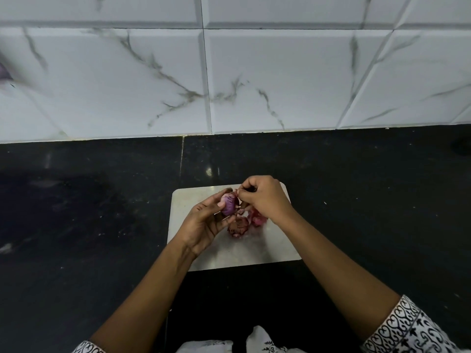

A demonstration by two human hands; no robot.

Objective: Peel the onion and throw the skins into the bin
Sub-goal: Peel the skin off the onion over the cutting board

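2 hands (204, 225) (265, 197) peel onion (228, 205) above skins (239, 225) on board (183, 200)

Purple onion (228, 205), black counter (76, 212), white grey-veined tiles (267, 72)

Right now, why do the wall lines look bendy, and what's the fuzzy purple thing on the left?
In the head view, the wide lens bows the lines between wall tiles; the purple smear at the left edge is too blurred to identify; the onion looks sharp.

The purple onion (228, 205), partly peeled, is held up — its torn reddish skins (239, 226) lie heaped just beneath.
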